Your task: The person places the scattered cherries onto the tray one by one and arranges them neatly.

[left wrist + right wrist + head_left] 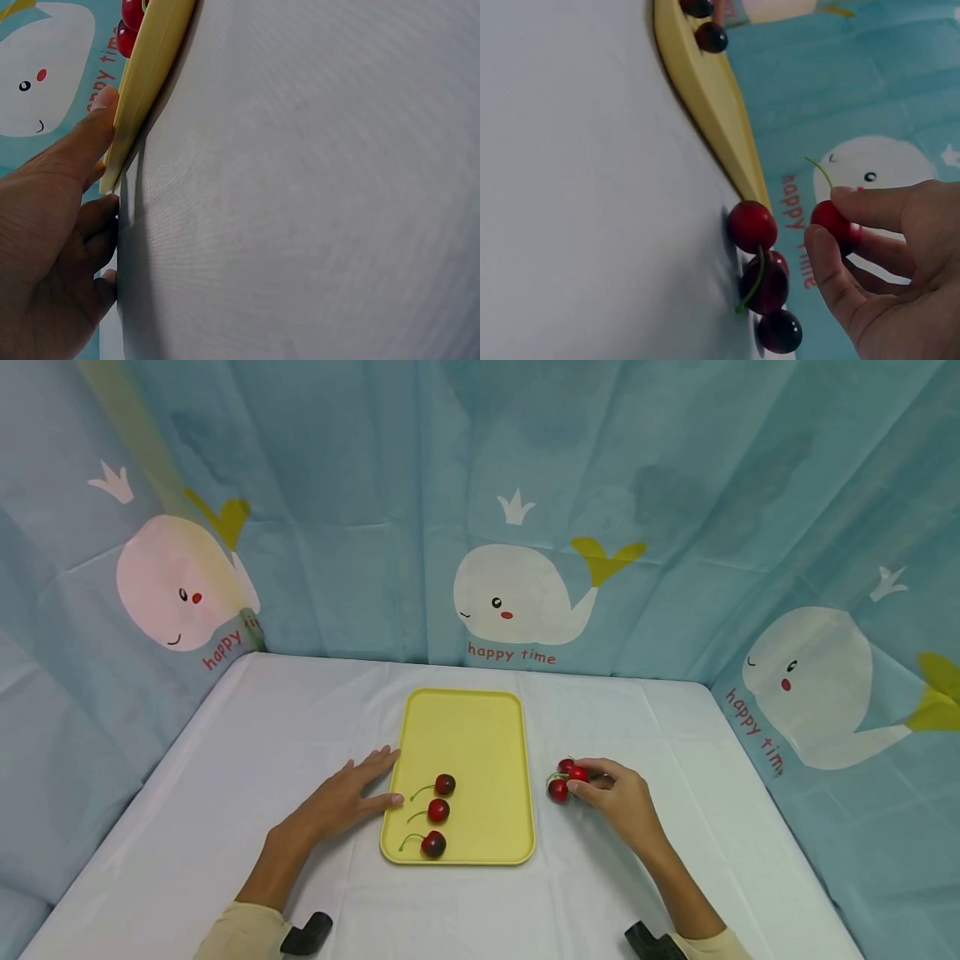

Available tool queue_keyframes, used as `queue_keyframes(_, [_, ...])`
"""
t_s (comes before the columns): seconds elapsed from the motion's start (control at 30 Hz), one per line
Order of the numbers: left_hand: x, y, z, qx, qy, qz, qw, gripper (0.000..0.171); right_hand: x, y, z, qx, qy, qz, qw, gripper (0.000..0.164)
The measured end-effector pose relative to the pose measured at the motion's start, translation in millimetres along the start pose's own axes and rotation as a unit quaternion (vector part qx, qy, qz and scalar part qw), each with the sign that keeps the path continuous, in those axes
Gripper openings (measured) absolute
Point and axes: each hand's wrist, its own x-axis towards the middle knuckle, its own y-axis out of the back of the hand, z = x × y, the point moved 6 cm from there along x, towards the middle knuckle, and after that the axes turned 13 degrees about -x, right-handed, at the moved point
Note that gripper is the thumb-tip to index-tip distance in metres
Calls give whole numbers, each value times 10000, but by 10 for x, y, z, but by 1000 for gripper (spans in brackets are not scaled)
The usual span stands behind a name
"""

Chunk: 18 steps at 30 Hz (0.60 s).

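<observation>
A yellow tray [465, 727] lies on the table, with three dark red cherries, the middle one [438, 811] among them, lined up in its lower left part, stems pointing left. At the tray's left edge rests my left hand [337, 802], fingers extended and thumb on the rim. Right of the tray, my right hand [624, 800] pinches a red cherry [829, 217] between thumb and fingertips, its green stem sticking up in the right wrist view. Beneath and beside that hand, several more cherries sit in a small cluster, one [557, 791] at its near left.
A white cloth [337, 902] covers the table. Blue curtains [360, 593] printed with whales stand along the back and both sides. A dark wrist device [307, 935] is worn at each sleeve.
</observation>
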Motion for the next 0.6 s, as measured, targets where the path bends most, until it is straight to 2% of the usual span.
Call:
queue_keyframes(0.37, [-6,2,-11,-13,-50,22,10000,87,33,-135,-166,480,34,-172,9987,38])
queue_keyframes(0.6, [4,-4,-28,7,-47,20,10000,88,55,-188,-232,392,84,-123,9991,40])
